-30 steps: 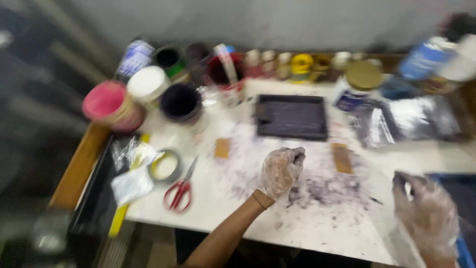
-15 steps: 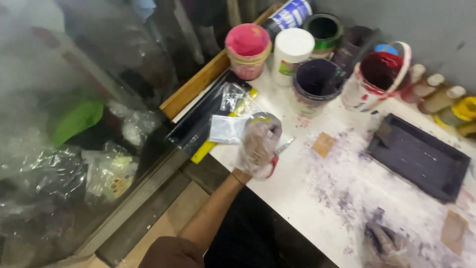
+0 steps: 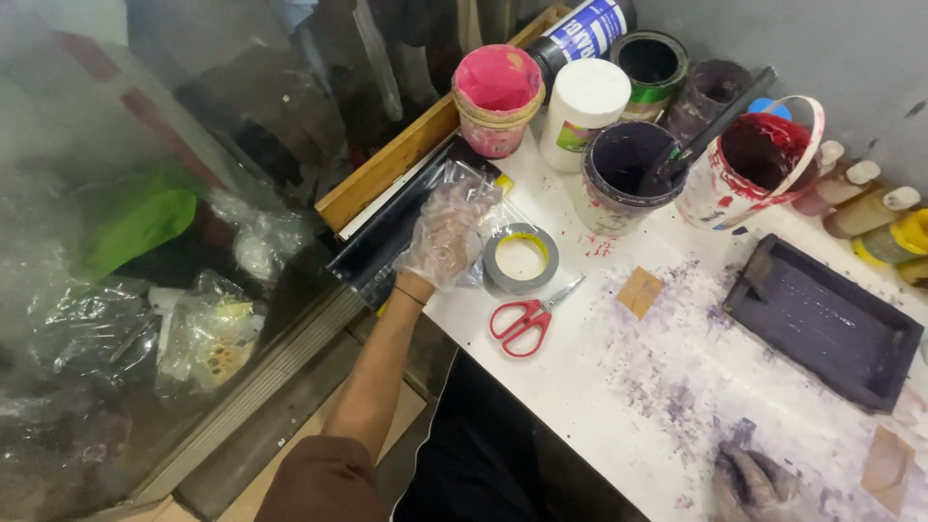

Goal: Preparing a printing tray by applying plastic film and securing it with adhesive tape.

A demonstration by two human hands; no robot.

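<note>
My left hand (image 3: 445,232), in a clear plastic glove, lies with fingers spread on a clear plastic bag (image 3: 476,184) over a long black tray (image 3: 372,253) at the table's left edge. A grey tape roll (image 3: 522,259) sits just right of it, and red scissors (image 3: 527,319) lie below the roll. My right hand (image 3: 754,480), in a purple-stained glove, rests on the paint-smeared white table (image 3: 599,396) at the bottom right, partly cut off, holding nothing that I can see.
Paint tubs crowd the far edge: a pink tub (image 3: 498,97), a white jar (image 3: 583,111), a dark purple tub (image 3: 628,174) with a stick, a red bucket (image 3: 764,159). A black rectangular tray (image 3: 822,319) and a cardboard square (image 3: 640,292) lie to the right. Plastic bags (image 3: 203,329) pile left of the table.
My view swung left, and my left hand moved from the table's middle to the left edge, then slightly up onto the plastic bag. My right hand stayed on the smeared area.
</note>
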